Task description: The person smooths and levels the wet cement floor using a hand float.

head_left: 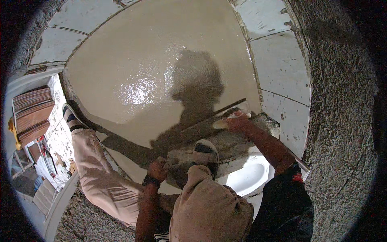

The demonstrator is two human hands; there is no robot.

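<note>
My right hand [238, 121] is closed around the handle of a long trowel [231, 107]. The trowel's blade lies along the near right part of a smooth, wet cement surface [121, 60]. My left hand [159, 168], with a dark band at the wrist, is curled into a fist beside my knee. Nothing shows in its fingers. A shadow of my head and arms falls across the wet cement and hides some of its texture near the trowel.
White wall tiles [282, 64] border the cement at the right and far left. A white basin [248, 177] is set below my right forearm. One sandal [205, 152] rests on a rough patch, the other [71, 115] at the left edge. Reddish stacked boards [34, 113] stand beyond a doorway.
</note>
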